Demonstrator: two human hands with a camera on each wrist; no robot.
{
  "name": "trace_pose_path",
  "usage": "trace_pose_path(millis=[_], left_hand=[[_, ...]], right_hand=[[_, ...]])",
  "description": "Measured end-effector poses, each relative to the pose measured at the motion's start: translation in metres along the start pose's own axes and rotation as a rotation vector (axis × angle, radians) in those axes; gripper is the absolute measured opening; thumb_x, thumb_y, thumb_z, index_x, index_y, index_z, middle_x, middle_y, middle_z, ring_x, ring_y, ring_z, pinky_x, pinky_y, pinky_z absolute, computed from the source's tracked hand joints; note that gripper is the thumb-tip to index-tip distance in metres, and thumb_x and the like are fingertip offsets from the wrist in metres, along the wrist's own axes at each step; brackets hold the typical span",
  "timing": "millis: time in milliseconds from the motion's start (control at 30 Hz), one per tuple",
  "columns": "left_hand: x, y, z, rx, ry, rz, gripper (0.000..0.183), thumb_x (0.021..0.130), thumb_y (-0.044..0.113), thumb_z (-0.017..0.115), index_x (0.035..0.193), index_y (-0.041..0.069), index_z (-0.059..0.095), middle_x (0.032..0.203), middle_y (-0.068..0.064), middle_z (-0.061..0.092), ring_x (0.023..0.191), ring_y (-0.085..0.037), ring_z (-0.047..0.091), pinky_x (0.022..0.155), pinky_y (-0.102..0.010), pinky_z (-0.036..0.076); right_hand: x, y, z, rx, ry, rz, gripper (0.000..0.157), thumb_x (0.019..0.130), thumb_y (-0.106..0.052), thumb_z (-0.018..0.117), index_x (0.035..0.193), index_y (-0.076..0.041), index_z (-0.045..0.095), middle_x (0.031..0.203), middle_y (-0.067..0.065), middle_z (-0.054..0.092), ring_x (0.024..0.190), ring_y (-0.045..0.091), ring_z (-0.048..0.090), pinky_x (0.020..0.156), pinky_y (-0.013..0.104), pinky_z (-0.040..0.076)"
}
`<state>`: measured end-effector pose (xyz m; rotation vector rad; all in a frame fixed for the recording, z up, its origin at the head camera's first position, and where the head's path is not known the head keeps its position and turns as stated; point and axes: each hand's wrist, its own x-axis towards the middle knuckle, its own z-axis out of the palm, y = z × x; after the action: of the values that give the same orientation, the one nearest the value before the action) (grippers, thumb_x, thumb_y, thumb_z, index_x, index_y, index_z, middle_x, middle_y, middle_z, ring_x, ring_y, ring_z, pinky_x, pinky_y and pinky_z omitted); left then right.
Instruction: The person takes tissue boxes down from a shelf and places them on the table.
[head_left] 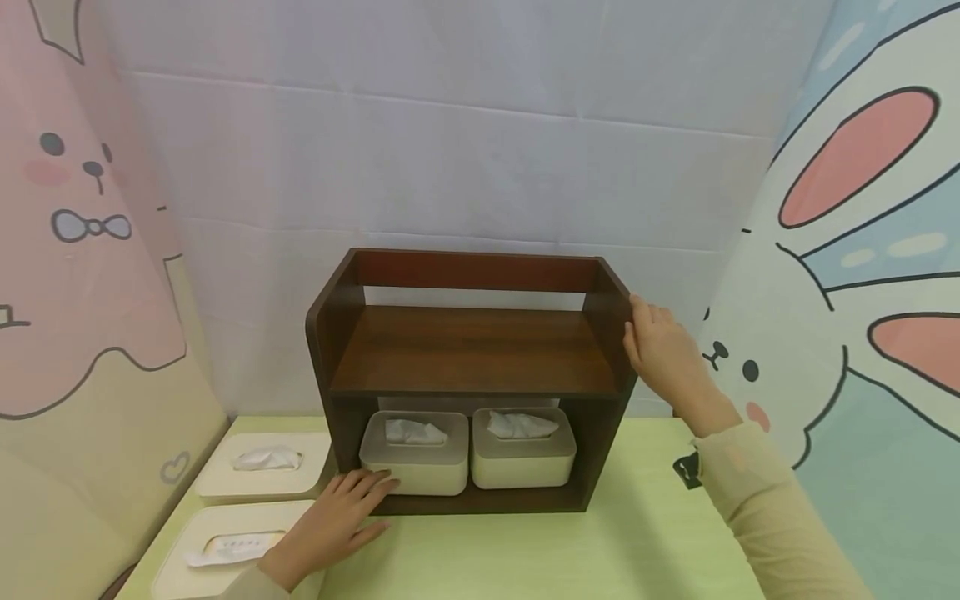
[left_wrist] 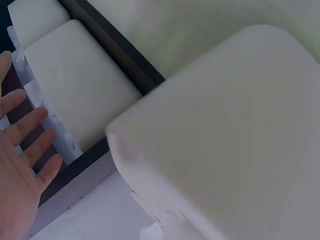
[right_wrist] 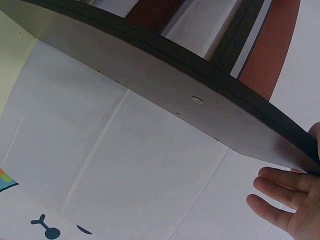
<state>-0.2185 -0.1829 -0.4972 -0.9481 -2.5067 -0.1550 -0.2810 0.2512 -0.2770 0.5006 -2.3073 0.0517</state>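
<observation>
A dark brown two-level wooden shelf (head_left: 480, 346) stands on the table, its upper level bare. Two cream tissue boxes, a left one (head_left: 416, 475) and a right one (head_left: 525, 467), sit side by side in its lower level with tissues poking out on top. My left hand (head_left: 333, 517) reaches to the lower left front corner, fingers spread before the left box; the left wrist view shows those fingers apart and holding nothing. At the upper right, my right hand (head_left: 663, 350) holds the edge of the side panel (right_wrist: 165, 85) between thumb and fingers.
Two more white tissue boxes, a rear one (head_left: 217, 462) and a front one (head_left: 187, 537), stand left of the shelf on the light green table (head_left: 450, 558). A white cloth (head_left: 450, 167) hangs behind, with cartoon-printed curtains (head_left: 757, 333) on both sides.
</observation>
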Motion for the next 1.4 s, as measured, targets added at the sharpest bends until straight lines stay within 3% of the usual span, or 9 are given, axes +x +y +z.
trace_pose_path(millis=[267,433,800,1033,1233,1400], left_hand=[[0.023,-0.004,0.004,-0.073,-0.06,-0.079,0.049,0.089,0.044,0.052,0.128,0.013,0.051,0.128,-0.007,0.053,0.114,-0.029,0.049,0.089,-0.049,0.041],[0.039,-0.009,0.005,-0.09,-0.089,-0.103,0.054,0.086,0.04,0.06,0.13,0.011,0.049,0.131,-0.01,0.05,0.118,-0.034,0.047,0.091,-0.056,0.039],[0.077,-0.026,0.008,-0.068,-0.023,-0.1,0.074,0.068,0.039,0.078,0.127,0.003,0.05,0.129,-0.018,0.05,0.118,-0.039,0.046,0.09,-0.056,0.041],[0.09,-0.031,0.006,-0.185,-0.17,-0.232,0.09,0.065,0.036,0.08,0.136,0.0,0.038,0.139,-0.022,0.038,0.126,-0.045,0.034,0.097,-0.061,0.031],[0.099,-0.038,0.008,-0.211,-0.318,-0.313,0.103,0.062,0.041,0.081,0.14,0.0,0.029,0.145,-0.021,0.028,0.131,-0.046,0.026,0.104,-0.059,0.021],[0.104,-0.043,0.01,-0.228,-0.37,-0.343,0.109,0.057,0.039,0.084,0.141,0.0,0.026,0.145,-0.023,0.027,0.131,-0.048,0.022,0.106,-0.059,0.018]], right_hand=[[0.001,0.0,0.001,-0.005,0.008,-0.006,0.039,0.091,-0.008,0.045,0.122,0.015,0.043,0.101,0.033,0.058,0.09,0.045,0.056,0.074,0.052,0.048],[0.001,0.0,0.0,-0.002,0.003,-0.005,0.039,0.091,-0.009,0.045,0.122,0.015,0.043,0.102,0.032,0.058,0.09,0.045,0.056,0.074,0.052,0.048],[0.002,0.001,-0.001,0.0,-0.002,-0.013,0.04,0.09,-0.009,0.045,0.122,0.015,0.042,0.101,0.033,0.058,0.09,0.045,0.056,0.075,0.052,0.048],[0.002,0.002,-0.002,0.003,0.022,-0.024,0.039,0.089,-0.007,0.046,0.12,0.016,0.043,0.1,0.033,0.057,0.089,0.046,0.055,0.075,0.053,0.047],[0.001,0.001,-0.003,0.01,0.036,-0.031,0.037,0.088,-0.006,0.046,0.119,0.016,0.044,0.098,0.033,0.058,0.088,0.046,0.055,0.075,0.053,0.047],[0.001,0.002,-0.002,0.013,0.058,-0.044,0.037,0.088,-0.005,0.047,0.118,0.016,0.044,0.098,0.033,0.058,0.087,0.046,0.056,0.075,0.053,0.047]])
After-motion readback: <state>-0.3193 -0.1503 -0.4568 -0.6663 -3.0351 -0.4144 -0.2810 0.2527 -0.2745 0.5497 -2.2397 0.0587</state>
